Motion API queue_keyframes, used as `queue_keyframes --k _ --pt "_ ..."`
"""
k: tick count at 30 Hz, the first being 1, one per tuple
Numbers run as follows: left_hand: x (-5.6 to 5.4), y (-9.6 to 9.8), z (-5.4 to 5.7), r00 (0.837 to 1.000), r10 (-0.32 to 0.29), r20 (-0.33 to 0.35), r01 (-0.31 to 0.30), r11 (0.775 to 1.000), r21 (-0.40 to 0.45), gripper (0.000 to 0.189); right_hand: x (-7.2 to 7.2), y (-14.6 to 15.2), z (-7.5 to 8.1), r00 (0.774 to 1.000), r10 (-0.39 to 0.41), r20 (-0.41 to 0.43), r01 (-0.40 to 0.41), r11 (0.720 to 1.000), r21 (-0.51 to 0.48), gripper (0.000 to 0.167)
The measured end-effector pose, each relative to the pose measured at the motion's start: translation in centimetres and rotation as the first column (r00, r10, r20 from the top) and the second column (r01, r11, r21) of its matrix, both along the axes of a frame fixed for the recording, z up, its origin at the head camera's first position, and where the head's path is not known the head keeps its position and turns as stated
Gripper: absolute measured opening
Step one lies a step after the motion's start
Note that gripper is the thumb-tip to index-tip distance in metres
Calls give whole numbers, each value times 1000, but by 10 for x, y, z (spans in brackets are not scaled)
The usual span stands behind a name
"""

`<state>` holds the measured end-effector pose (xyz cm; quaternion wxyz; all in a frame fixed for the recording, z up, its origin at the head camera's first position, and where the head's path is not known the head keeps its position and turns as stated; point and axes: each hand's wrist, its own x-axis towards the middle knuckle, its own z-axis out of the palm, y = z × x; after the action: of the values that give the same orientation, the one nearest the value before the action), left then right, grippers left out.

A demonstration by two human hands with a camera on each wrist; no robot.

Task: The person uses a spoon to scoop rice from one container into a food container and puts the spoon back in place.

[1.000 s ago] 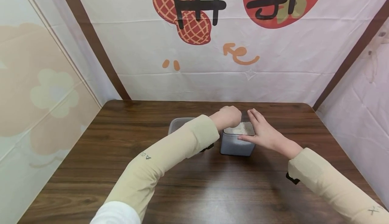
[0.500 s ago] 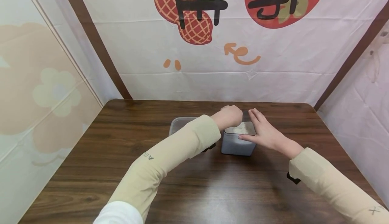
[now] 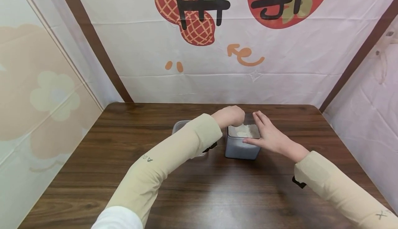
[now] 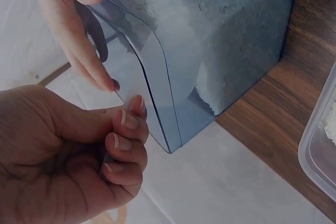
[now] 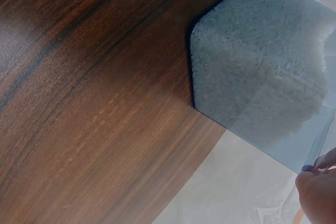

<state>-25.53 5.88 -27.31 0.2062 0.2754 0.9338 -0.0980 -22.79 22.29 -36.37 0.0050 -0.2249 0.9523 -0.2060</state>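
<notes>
A blue-tinted clear container [image 3: 242,148] of white rice stands on the table, its top uncovered. Over its left rim, my left hand [image 3: 230,115] is turned down with curled fingers. In the left wrist view, those fingers [image 4: 126,156] pinch a thin clear handle; a pale rounded shape like a scoop's bowl shows through the container wall. My right hand [image 3: 273,137] rests on the container's right side, thumb on the front near the rim and straight fingers toward the back. In the right wrist view, only fingertips [image 5: 317,192] of this hand show at the rim.
A low clear plastic box [image 3: 178,126] with a pale rim stands left of the container, largely behind the left forearm. White rice [image 4: 331,121] shows in it in the left wrist view. A printed cloth [image 3: 217,87] hangs behind the wooden table [image 3: 140,118].
My left hand has moved slightly up and left over the container, uncovering more of the rice surface. The right hand keeps its place on the container.
</notes>
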Motion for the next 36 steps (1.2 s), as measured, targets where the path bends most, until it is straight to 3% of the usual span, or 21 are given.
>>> queue_keyframes --k 21,30,36 --pt "-4 3 -12 1000 -12 4 12 999 47 27 0 -1 0 1000 2 -12 -2 1000 -4 108" --pt "-6 5 -16 1000 7 -16 -6 999 53 29 1 0 0 1000 6 -18 -6 1000 -9 108" --pt "-6 3 -12 999 33 15 -34 998 56 29 0 -1 0 1000 7 -19 -7 1000 -6 107"
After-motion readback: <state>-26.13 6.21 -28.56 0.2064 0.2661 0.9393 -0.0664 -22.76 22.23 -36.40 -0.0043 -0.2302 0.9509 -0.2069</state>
